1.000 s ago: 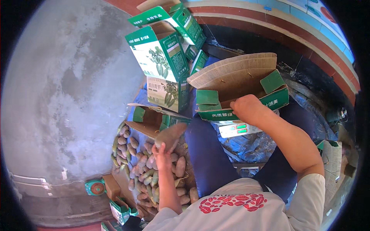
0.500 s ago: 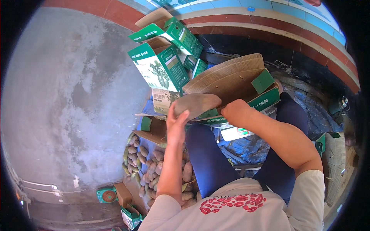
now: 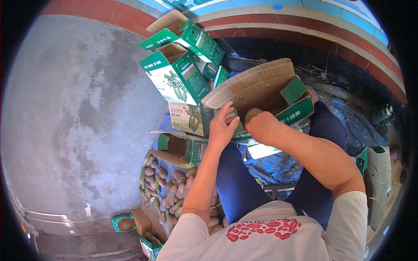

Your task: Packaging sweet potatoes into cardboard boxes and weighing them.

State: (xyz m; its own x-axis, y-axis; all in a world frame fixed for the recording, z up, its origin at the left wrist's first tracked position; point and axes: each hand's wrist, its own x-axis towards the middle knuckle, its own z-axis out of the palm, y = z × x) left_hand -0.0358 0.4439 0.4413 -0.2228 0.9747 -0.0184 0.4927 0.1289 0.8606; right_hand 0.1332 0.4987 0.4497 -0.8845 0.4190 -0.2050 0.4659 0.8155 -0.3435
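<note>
An opened green-and-brown cardboard box (image 3: 272, 93) lies tilted across my lap, its bare inside facing up. My right hand (image 3: 263, 127) is closed round a brownish-green radish (image 3: 252, 114), only one end of which shows above the fingers, at the box's opening. Fingers apart, my left hand (image 3: 224, 124) is at the left end of the box, by its green side flap (image 3: 235, 122), with nothing held in it. Whether it touches the flap I cannot tell. How many radishes lie deeper in the box is hidden by the front wall and my hand.
Several green-and-white printed boxes (image 3: 176, 78) are stacked ahead to the left. Below them lies another opened box (image 3: 176, 150). A pile of earthy radishes (image 3: 174, 189) spreads on the floor at my left. Blue plastic sheeting (image 3: 278, 167) lies under my legs.
The radish has gone from my left hand into the box's opening, where my right hand now grips it. My left hand has moved right to the box's end, its fingers loosened.
</note>
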